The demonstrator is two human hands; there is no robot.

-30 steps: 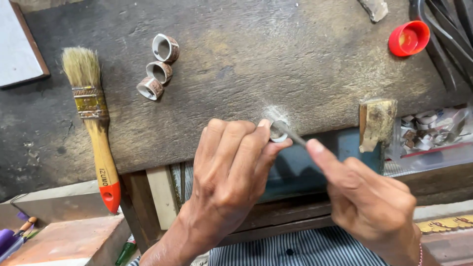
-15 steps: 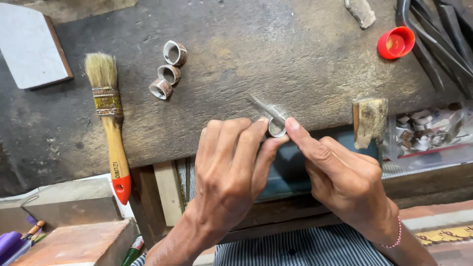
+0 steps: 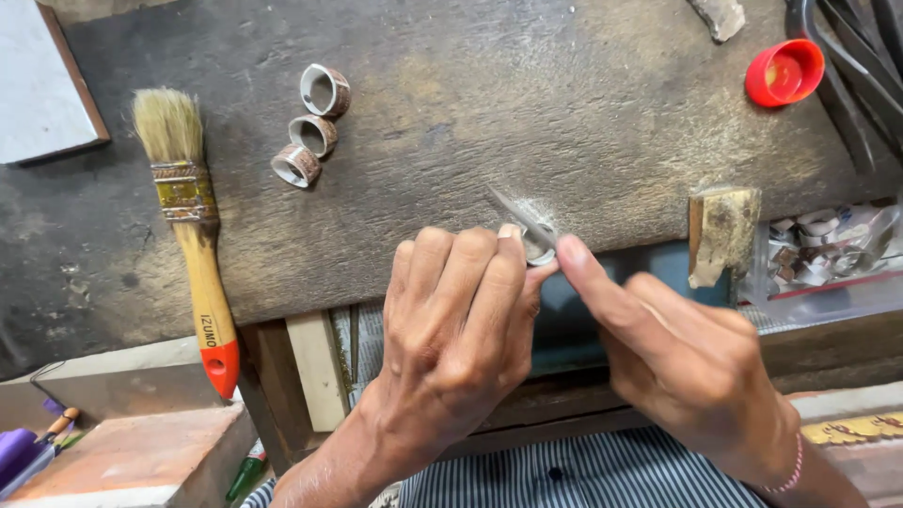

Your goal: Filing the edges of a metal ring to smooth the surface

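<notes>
filing step: left hand pinches ring; right hand grips what looks like a file; next stroke needs steady pressure.

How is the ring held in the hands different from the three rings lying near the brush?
The held ring is pinched at the bench edge by the left hand, mostly hidden by fingers, while the three rings lie free and fully visible on the bench top. A thin metal tool in the right hand touches the held ring; nothing touches the three rings. All look like silvery bands.
</notes>
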